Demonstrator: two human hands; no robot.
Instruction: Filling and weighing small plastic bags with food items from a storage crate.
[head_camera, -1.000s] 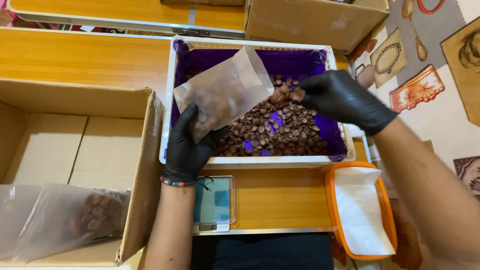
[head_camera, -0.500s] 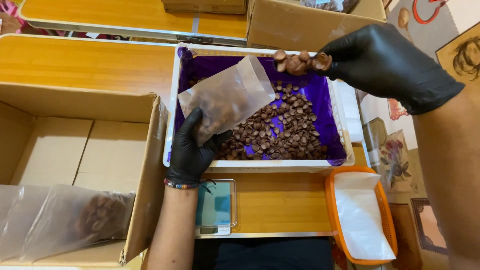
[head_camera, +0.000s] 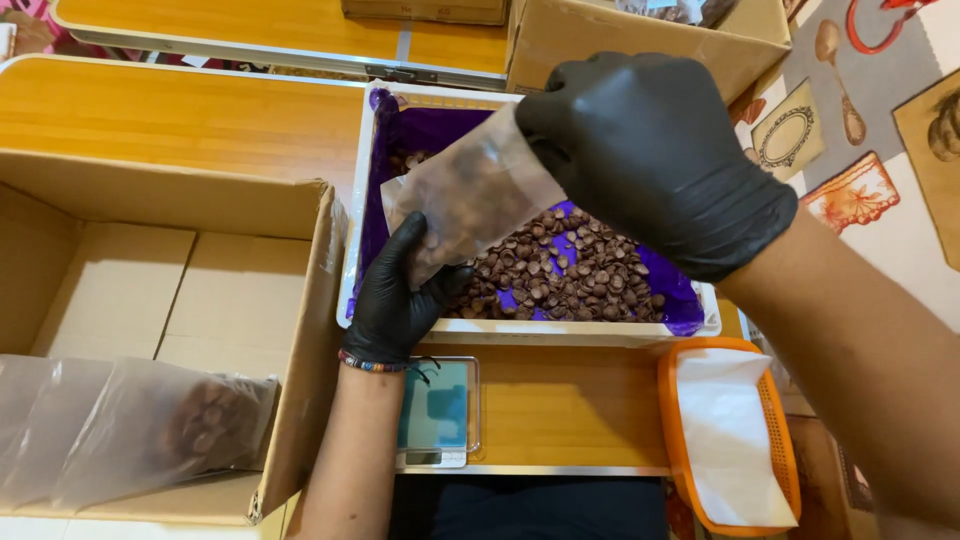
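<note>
My left hand (head_camera: 398, 295), in a black glove, grips the lower end of a clear plastic bag (head_camera: 470, 195) and holds it tilted over a white crate (head_camera: 560, 330) lined with purple plastic. Several small brown round pieces (head_camera: 570, 270) fill the crate. My right hand (head_camera: 655, 155), also gloved in black, is at the bag's open upper end, fingers curled over the mouth. Whatever it holds is hidden by the glove. Some brown pieces show through the bag.
An open cardboard box (head_camera: 170, 330) at the left holds a filled clear bag (head_camera: 130, 430). A small digital scale (head_camera: 438, 412) lies on the wooden table below the crate. An orange basket (head_camera: 730, 435) with white bags sits at the right. More cardboard boxes (head_camera: 640, 35) stand behind.
My right hand scooped brown pieces from the crate, lifted them above it, and has come down to the bag's mouth. The left hand raised the bag slightly.
</note>
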